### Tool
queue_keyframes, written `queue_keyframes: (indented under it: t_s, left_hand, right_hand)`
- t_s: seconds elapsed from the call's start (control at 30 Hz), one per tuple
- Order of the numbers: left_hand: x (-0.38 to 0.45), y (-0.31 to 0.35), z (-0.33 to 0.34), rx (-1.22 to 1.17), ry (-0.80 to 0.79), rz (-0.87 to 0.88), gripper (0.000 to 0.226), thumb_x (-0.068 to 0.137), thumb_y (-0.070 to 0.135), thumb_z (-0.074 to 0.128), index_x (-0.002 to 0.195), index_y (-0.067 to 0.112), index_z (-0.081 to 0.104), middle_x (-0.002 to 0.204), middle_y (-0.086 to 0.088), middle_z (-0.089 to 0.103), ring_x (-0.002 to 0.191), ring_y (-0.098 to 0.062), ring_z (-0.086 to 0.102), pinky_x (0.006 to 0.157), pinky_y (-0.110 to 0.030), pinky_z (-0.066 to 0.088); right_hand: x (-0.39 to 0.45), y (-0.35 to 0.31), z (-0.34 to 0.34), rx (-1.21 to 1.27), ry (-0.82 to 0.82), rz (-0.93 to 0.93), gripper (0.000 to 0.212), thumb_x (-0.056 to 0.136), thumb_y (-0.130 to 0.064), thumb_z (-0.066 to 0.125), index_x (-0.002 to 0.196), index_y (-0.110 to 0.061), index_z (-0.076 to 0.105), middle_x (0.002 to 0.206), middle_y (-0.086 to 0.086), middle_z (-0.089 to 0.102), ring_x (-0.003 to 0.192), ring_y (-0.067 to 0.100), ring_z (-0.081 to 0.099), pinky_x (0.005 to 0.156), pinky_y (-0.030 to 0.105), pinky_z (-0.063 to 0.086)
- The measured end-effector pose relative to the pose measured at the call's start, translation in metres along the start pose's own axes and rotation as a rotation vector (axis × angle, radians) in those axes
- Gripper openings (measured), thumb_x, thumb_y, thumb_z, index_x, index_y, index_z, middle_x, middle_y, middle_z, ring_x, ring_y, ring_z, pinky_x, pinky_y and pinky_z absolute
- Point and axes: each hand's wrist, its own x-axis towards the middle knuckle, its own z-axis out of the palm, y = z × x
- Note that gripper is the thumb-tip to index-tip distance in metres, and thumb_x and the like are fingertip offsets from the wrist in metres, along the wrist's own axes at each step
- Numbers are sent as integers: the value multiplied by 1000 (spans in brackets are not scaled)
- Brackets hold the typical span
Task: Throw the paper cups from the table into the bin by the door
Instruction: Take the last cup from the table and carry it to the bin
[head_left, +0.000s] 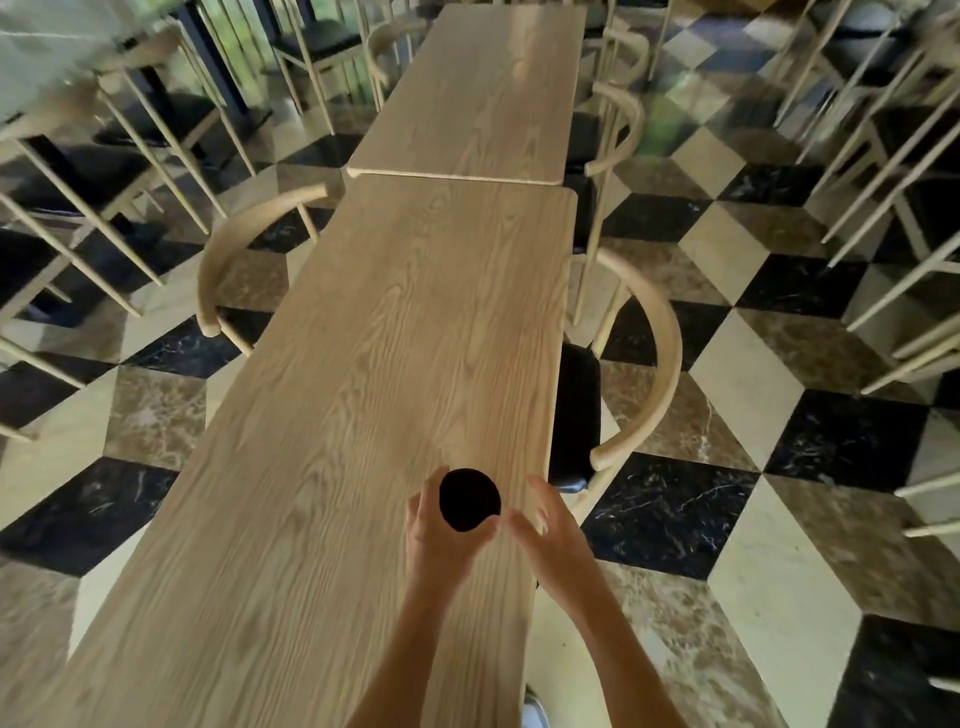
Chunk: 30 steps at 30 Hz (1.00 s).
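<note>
1. The left hand (441, 525) grips the paper cup (470, 500), low in the frame's centre.
2. The right hand (545, 525) is open beside it.
3. Over the table (363, 364), a loose grip could drop it; no bin visible.

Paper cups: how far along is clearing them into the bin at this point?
Done: nothing shows as binned; neither bin nor door is in view. In hand: the left hand grips a dark cup above the table; the right hand is open beside it. Left: carrying it to the bin. No other cups visible.
</note>
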Motion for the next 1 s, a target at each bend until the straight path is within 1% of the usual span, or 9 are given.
queue_keyframes:
  t_s: [0.23, 0.37, 0.47, 0.57, 0.67, 0.77, 0.83, 0.93, 1.0]
  left_hand:
    - [-16, 14, -21, -271, 19, -47, 74, 58, 51, 78, 127, 41, 54, 114, 20, 64, 108, -1, 62, 77, -14, 47]
    - [-36, 23, -38, -500, -46, -62, 74, 61, 46, 81, 131, 34, 60, 118, 3, 75, 111, -17, 71, 95, -40, 58]
    - [-52, 28, -52, -655, -126, -63, 66, 69, 33, 87, 131, 28, 63, 121, -6, 76, 115, -23, 72, 93, -40, 57]
    - [-69, 33, -64, -746, -167, -57, 53, 83, 20, 79, 133, 20, 62, 119, -11, 76, 113, -28, 72, 88, -39, 58]
    - [-86, 42, -71, -749, -204, -14, 41, 94, 11, 67, 133, 18, 61, 119, -14, 76, 109, -28, 74, 82, -37, 61]
    - [-101, 52, -72, -698, -277, 55, 40, 94, 7, 66, 132, 16, 60, 124, -18, 72, 114, -32, 71, 89, -43, 61]
    - [-111, 61, -69, -645, -360, 128, 42, 90, 7, 70, 130, 16, 60, 128, -17, 69, 118, -34, 68, 91, -44, 59]
    - [-137, 74, -54, -542, -488, 260, 45, 78, 23, 83, 118, 27, 63, 122, -8, 71, 109, -24, 71, 76, -29, 61]
    - [-158, 80, -40, -472, -591, 295, 55, 66, 41, 83, 118, 30, 68, 114, -1, 77, 103, -17, 75, 80, -32, 60]
  right_hand:
    - [-13, 1, -4, -39, 7, -10, 64, 96, -36, 53, 152, -26, 25, 159, 1, 31, 145, 21, 32, 112, 38, 31]
    - [-27, -1, -8, -43, 24, -21, 67, 94, -34, 60, 151, -20, 28, 151, 4, 41, 139, 23, 40, 111, 41, 38]
    - [-41, -6, -12, 21, 72, -56, 69, 90, -35, 66, 148, -18, 33, 135, -1, 52, 131, 21, 49, 106, 38, 43]
    - [-60, -12, -15, 81, 88, -93, 83, 84, -43, 71, 151, -19, 29, 136, -4, 54, 127, 16, 52, 106, 40, 43]
    - [-86, -18, -20, 162, 125, -128, 86, 82, -41, 73, 153, -22, 27, 131, -10, 54, 120, 9, 54, 99, 31, 47]
    - [-113, -18, -29, 211, 218, -152, 86, 83, -36, 73, 153, -21, 27, 130, -5, 57, 116, 12, 58, 98, 35, 51]
    - [-136, -14, -38, 221, 296, -168, 84, 83, -35, 73, 153, -21, 28, 130, -4, 60, 112, 9, 61, 86, 24, 54]
    - [-180, 4, -55, 254, 448, -173, 83, 84, -32, 74, 152, -19, 28, 116, -12, 59, 93, -6, 64, 64, 7, 49]
    - [-213, 20, -69, 265, 571, -166, 82, 84, -31, 74, 152, -18, 29, 110, -14, 57, 84, -7, 65, 59, 4, 46]
